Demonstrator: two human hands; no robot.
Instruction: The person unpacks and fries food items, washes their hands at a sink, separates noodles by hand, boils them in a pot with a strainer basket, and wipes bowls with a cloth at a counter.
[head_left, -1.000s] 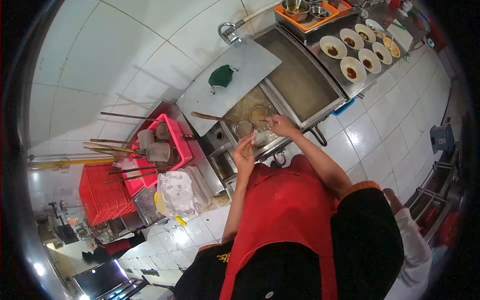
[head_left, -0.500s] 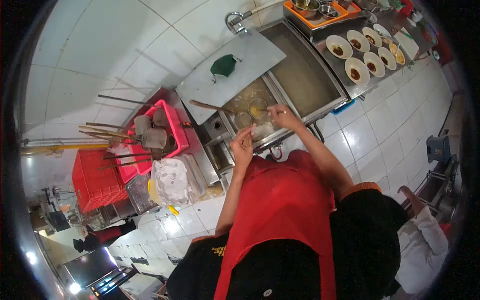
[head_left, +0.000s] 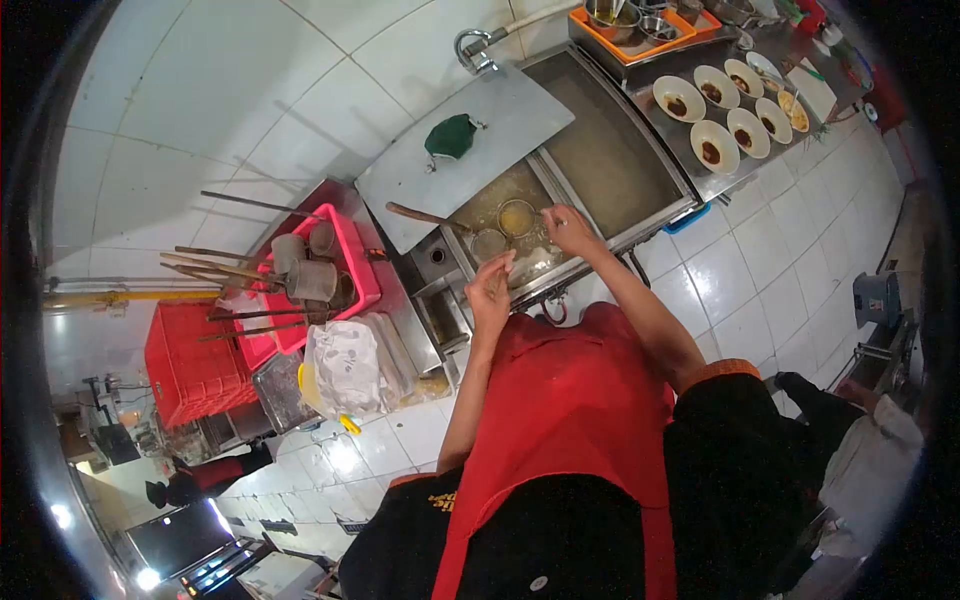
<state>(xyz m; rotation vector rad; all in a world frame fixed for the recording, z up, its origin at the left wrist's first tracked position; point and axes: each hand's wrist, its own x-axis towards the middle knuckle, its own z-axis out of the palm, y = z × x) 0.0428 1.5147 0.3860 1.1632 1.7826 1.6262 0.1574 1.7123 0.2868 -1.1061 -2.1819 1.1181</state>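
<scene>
My right hand (head_left: 572,231) is closed at the right side of a round strainer basket (head_left: 516,218), its fingertips near the rim. What it grips is too small to make out. Yellowish food shows inside that basket, which sits in the cloudy water of a metal cooking tank (head_left: 545,160). A second strainer basket (head_left: 488,244) stands beside it, with a wooden handle (head_left: 425,214) slanting up to the left. My left hand (head_left: 488,292) hovers at the tank's front edge, thumb and fingers pinched together; anything between them is hidden.
A white board (head_left: 470,105) bearing a dark green cloth (head_left: 451,137) covers part of the tank. Several sauce bowls (head_left: 715,147) stand right. Left are a pink bin (head_left: 352,240) of long-handled strainers and a red crate (head_left: 190,355). A person in white (head_left: 870,470) is behind right.
The thin stick seen at my right hand over the basket no longer shows clearly. My left hand has shifted slightly. The person in white has moved farther right, and another dark sleeve appears there.
</scene>
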